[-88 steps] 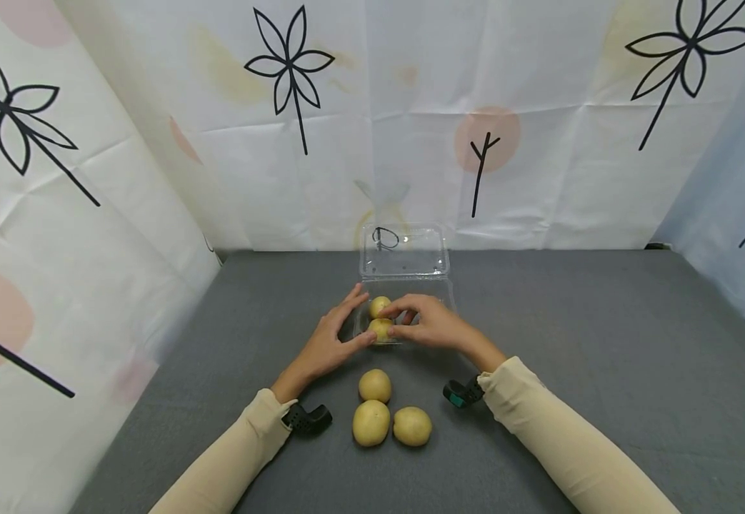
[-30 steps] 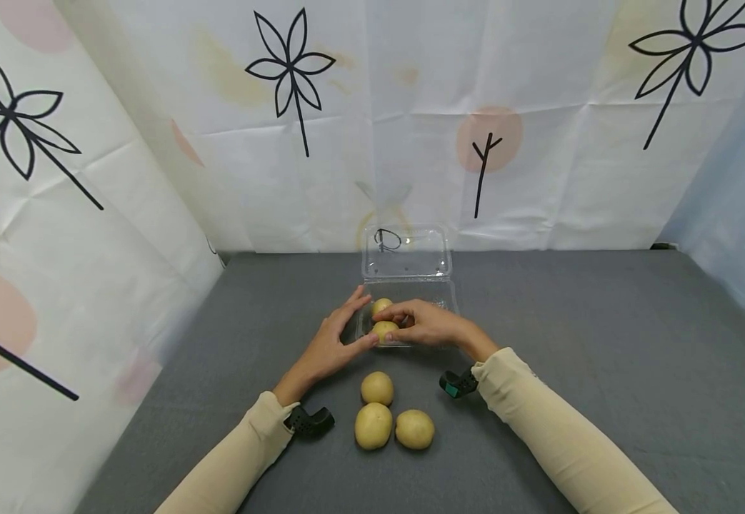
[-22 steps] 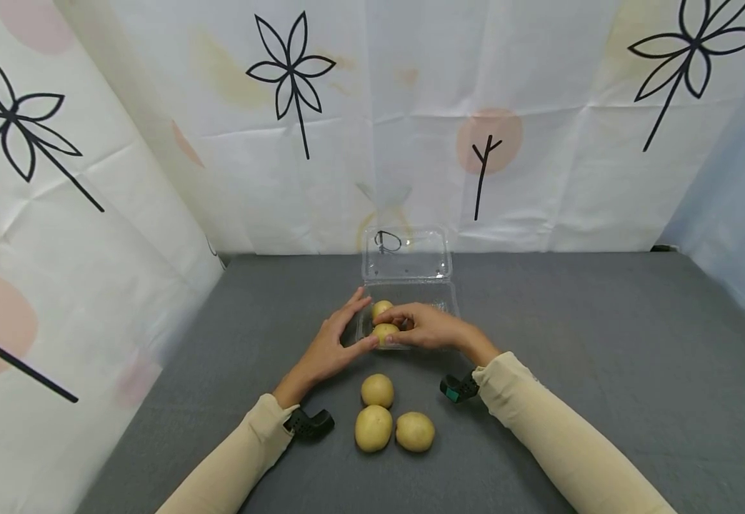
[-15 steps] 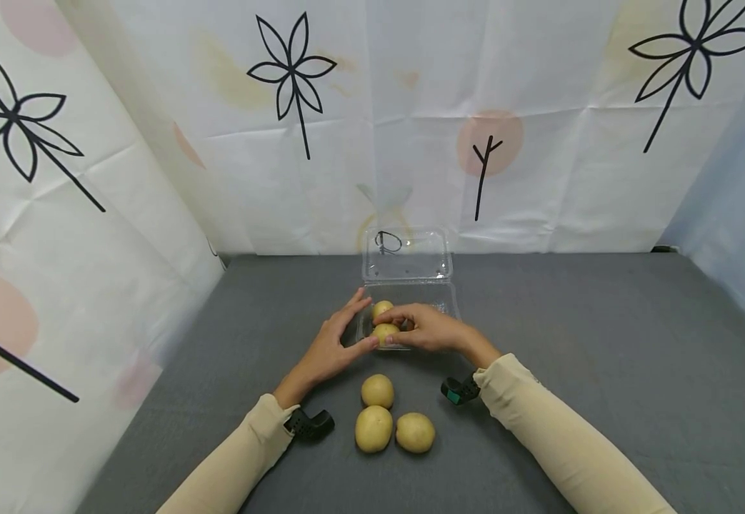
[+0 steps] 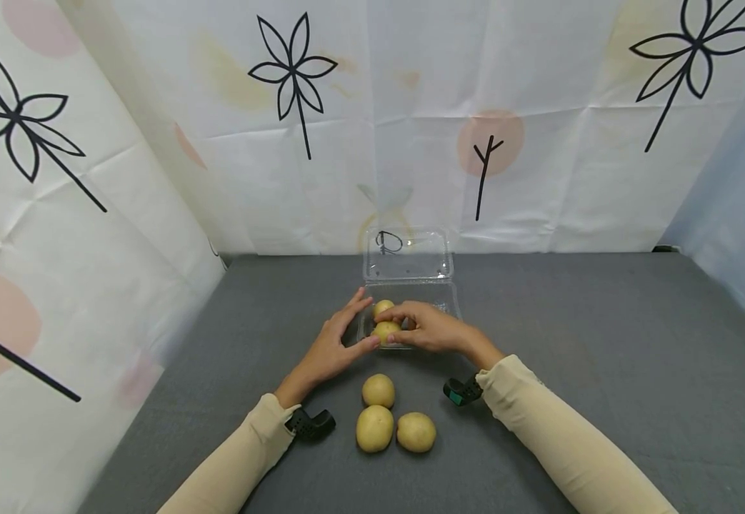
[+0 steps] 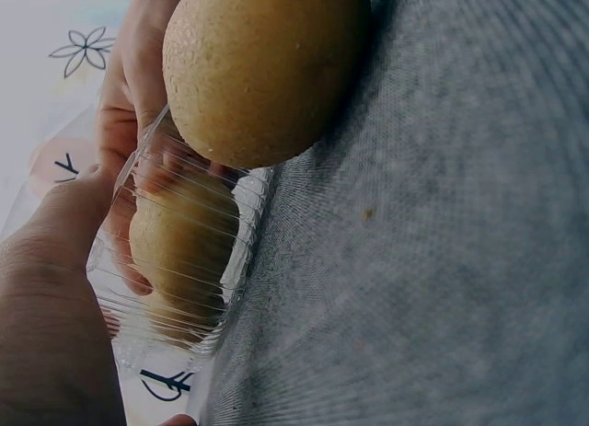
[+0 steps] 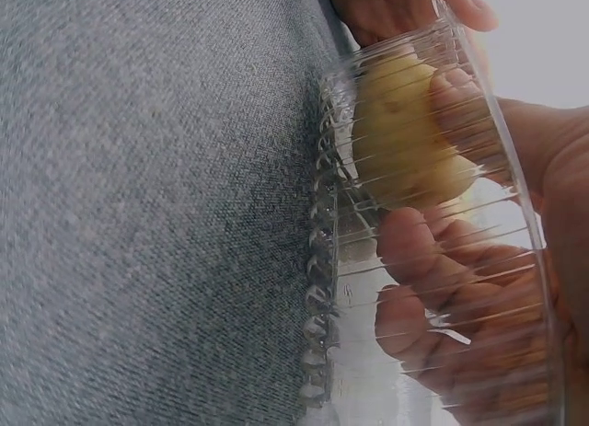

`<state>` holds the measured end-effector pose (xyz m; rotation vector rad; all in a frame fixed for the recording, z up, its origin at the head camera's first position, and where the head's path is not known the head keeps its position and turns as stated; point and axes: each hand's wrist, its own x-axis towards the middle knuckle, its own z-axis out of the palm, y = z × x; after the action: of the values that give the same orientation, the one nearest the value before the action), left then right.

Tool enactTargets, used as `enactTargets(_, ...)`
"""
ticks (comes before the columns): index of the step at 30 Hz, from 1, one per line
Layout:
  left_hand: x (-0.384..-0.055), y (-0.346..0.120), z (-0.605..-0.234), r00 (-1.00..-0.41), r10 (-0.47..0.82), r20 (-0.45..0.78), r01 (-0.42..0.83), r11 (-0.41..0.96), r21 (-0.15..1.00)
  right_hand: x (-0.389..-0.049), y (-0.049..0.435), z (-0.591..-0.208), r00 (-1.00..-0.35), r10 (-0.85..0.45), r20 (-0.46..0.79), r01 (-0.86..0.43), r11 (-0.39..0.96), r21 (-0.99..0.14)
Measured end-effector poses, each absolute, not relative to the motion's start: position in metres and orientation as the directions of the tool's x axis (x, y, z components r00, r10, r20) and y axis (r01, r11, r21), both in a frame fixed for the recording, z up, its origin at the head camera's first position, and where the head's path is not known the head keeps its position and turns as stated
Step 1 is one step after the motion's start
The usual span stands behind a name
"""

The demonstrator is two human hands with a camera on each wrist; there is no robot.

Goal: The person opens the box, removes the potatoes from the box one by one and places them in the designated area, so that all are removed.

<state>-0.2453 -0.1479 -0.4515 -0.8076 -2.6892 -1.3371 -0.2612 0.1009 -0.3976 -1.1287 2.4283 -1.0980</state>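
Note:
A clear plastic clamshell box (image 5: 441,291) stands on the table with its lid raised. Two yellow potatoes are inside at its left: a rear potato (image 5: 383,308) and a front potato (image 5: 386,331). My right hand (image 5: 433,327) reaches into the box and pinches the front potato between thumb and fingers; the right wrist view shows this potato (image 7: 396,122) through the ribbed wall. My left hand (image 5: 330,348) lies along the box's left side with extended fingers, its thumb (image 6: 69,214) at the front rim.
Three more potatoes lie before the box: an upper one (image 5: 378,391), a lower left one (image 5: 374,429) and a lower right one (image 5: 416,432). The grey table (image 5: 552,321) ends at a patterned white cloth backdrop (image 5: 539,178).
Over the last three seconds, my right hand's fingers have drawn slightly closer around the front potato. My left hand keeps its place, and the three loose potatoes stay put.

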Motion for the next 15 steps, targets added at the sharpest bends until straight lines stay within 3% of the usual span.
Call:
enactTargets(11, -0.245, -0.149, -0.452, -0.867, 0.434, 0.244, 0.458, 0.503, 0.733, -0.258, 0.107, -0.393, -0.666, -0.734, 0.134, -0.580, 0.396, -0.712)
enactTargets(15, -0.246, -0.149, -0.452, -0.863, 0.439, 0.250, 0.465, 0.498, 0.732, -0.254, 0.112, -0.392, -0.693, -0.700, 0.170, -0.577, 0.397, -0.714)
